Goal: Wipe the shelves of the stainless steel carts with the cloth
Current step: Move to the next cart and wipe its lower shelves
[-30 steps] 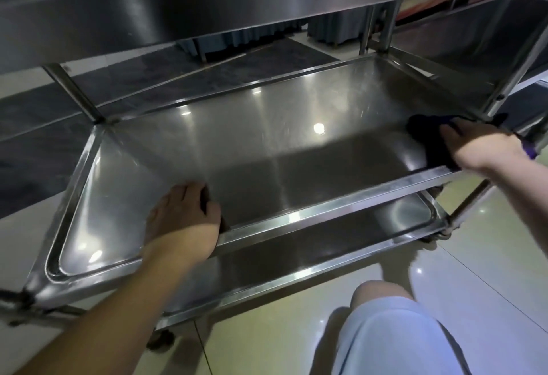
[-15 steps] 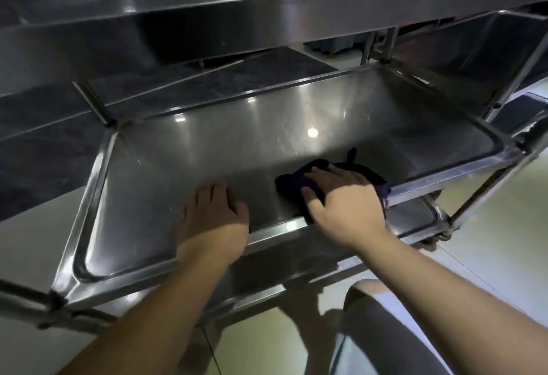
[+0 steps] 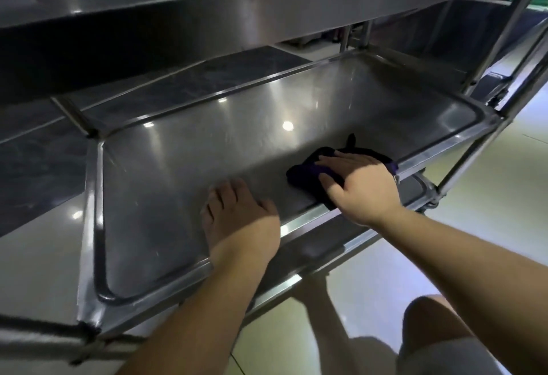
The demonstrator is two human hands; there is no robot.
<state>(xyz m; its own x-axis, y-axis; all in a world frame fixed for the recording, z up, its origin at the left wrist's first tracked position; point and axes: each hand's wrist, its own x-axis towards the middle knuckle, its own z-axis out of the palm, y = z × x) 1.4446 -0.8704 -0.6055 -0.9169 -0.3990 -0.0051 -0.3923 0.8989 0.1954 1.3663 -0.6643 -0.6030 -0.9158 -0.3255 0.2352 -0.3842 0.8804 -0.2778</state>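
Right hand (image 3: pixel 360 184) flat, fingers straight, pressing dark cloth (image 3: pixel 308 174) onto middle shelf (image 3: pixel 178 173), hiding much of it. Left hand (image 3: pixel 240 214) released, resting flat beside. Top shelf (image 3: pixel 267 9) cut off above.

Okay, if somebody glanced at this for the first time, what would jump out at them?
Probably the dark cloth under the flat right hand, near the front edge of the shiny middle shelf. Beside it, the left hand rests flat on the same shelf, over its front rim. Ceiling lights glint off the steel behind them.
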